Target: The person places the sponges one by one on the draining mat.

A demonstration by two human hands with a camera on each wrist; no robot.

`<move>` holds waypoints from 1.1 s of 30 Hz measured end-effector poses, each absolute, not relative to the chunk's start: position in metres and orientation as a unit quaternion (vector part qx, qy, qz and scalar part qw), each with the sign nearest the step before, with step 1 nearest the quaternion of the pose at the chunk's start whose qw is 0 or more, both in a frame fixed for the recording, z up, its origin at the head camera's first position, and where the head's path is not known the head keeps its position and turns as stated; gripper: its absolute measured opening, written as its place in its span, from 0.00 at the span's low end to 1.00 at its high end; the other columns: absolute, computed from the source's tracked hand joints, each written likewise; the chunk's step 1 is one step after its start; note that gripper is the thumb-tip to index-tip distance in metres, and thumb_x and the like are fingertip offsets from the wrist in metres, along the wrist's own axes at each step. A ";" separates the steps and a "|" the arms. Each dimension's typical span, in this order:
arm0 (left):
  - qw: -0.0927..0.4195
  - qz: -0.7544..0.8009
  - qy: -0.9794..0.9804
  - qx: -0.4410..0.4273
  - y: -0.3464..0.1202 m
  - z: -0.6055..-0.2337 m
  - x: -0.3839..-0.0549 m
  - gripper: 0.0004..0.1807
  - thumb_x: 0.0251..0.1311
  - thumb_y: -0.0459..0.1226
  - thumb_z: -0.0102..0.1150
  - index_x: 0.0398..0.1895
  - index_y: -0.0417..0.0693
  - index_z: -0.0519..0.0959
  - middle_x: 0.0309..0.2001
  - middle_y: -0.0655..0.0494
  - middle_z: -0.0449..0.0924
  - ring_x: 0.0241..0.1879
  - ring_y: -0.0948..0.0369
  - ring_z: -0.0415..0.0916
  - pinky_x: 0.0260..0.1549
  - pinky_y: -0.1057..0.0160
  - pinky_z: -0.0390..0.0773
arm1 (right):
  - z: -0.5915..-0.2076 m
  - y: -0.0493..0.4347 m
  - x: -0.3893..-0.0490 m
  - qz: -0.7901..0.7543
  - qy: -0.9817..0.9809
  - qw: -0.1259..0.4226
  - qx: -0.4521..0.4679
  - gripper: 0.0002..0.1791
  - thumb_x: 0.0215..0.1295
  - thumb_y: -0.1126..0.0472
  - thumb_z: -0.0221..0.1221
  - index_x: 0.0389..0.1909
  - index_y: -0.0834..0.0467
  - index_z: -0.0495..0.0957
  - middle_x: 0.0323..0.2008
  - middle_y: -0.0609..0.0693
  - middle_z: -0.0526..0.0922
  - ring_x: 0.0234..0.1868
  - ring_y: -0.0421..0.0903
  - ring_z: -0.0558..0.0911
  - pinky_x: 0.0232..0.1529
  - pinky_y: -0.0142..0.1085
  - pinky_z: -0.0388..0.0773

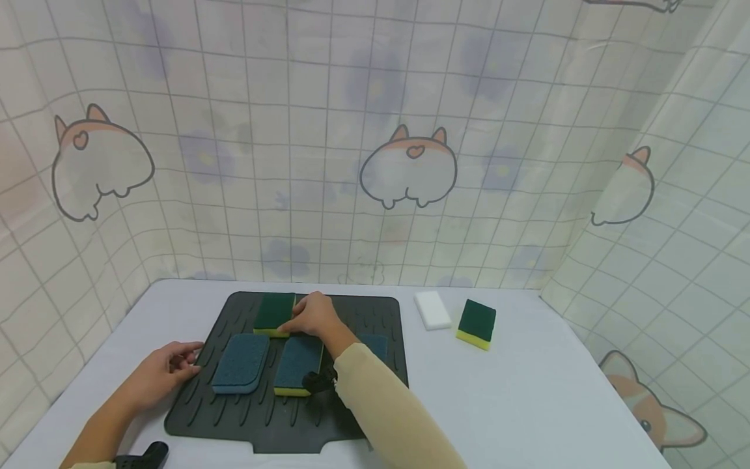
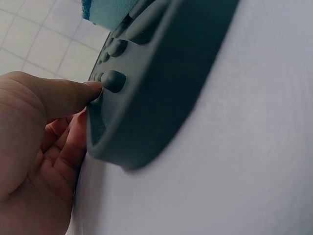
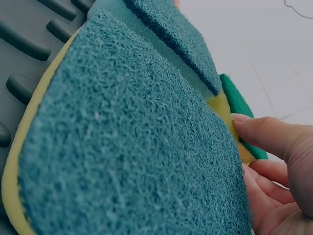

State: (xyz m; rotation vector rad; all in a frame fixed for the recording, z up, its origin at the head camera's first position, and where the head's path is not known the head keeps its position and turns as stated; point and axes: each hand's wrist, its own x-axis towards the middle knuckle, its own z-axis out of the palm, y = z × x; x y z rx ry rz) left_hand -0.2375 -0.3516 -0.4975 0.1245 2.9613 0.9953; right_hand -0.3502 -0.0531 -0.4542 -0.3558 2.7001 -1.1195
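Note:
At the back of a dark ridged mat (image 1: 199,417), my right hand (image 1: 316,317) pinches a green-and-yellow sponge (image 1: 274,311) by its right side. In the right wrist view, thumb and fingers meet the yellow layer of that sponge (image 3: 238,100). My left hand (image 1: 161,371) grips the mat's left edge; the left wrist view has the thumb on the mat's rim (image 2: 112,122) and the fingers at its side. A blue sponge (image 1: 241,361) and a blue-and-yellow sponge (image 1: 297,365) lie in front. Another blue sponge (image 1: 376,345) is partly hidden behind the right arm.
Right of the mat on the white table (image 1: 515,391) lie a white block-shaped sponge (image 1: 432,310) and a second green-and-yellow sponge (image 1: 477,320). A grid-patterned curtain (image 1: 293,163) encloses the table at the back and both sides.

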 end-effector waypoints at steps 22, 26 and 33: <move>0.005 0.323 0.945 0.041 -0.353 -0.499 -0.238 0.28 0.65 0.35 0.65 0.66 0.30 0.73 0.44 0.50 0.75 0.37 0.65 0.69 0.33 0.66 0.73 | -0.455 -0.047 -0.352 -0.409 0.898 0.105 -0.124 0.18 0.55 0.48 0.76 0.41 0.56 0.90 0.34 0.47 0.89 0.35 0.41 0.85 0.40 0.39 0.84; 0.005 0.325 0.945 0.042 -0.353 -0.499 -0.238 0.28 0.65 0.35 0.65 0.66 0.29 0.73 0.44 0.50 0.75 0.36 0.65 0.69 0.33 0.66 0.73 | -0.449 -0.042 -0.350 -0.425 0.890 0.107 -0.129 0.21 0.57 0.48 0.75 0.46 0.58 0.89 0.32 0.47 0.90 0.32 0.40 0.86 0.40 0.40 0.84; 0.009 0.334 0.942 0.039 -0.353 -0.499 -0.238 0.29 0.65 0.35 0.65 0.66 0.29 0.72 0.44 0.49 0.75 0.36 0.65 0.69 0.33 0.66 0.73 | -0.438 -0.026 -0.346 -0.484 0.858 0.117 -0.127 0.29 0.59 0.49 0.74 0.56 0.61 0.83 0.49 0.54 0.87 0.38 0.44 0.89 0.48 0.44 0.84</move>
